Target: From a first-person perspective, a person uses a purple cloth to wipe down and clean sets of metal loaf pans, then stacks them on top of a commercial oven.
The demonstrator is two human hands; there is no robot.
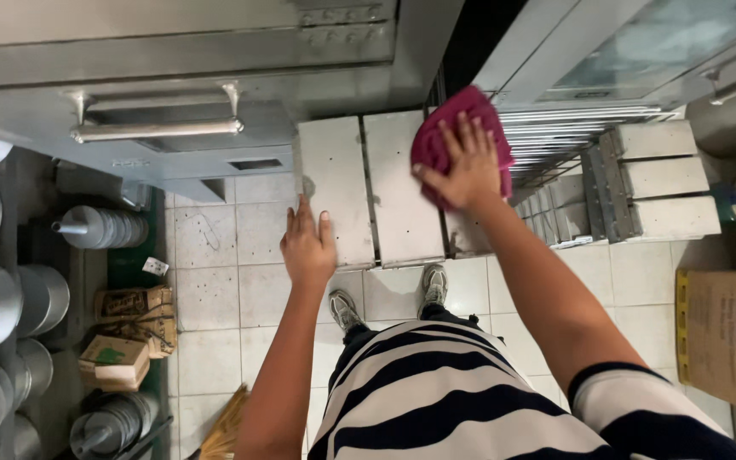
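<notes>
The right hand [468, 170] presses a magenta cloth [453, 136] flat, fingers spread and unclenched, against the upper part of a grey metal panel [402, 204] standing on the tiled floor [215, 298]. The left hand [307, 245] rests open-fingered on the adjacent metal panel [334, 179], gripping nothing.

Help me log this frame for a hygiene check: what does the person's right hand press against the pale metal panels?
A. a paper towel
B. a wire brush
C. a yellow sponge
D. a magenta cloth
D: the right hand lies spread over a magenta cloth on the pale metal panel, while the left hand rests flat on the neighbouring panel's lower edge.
</notes>
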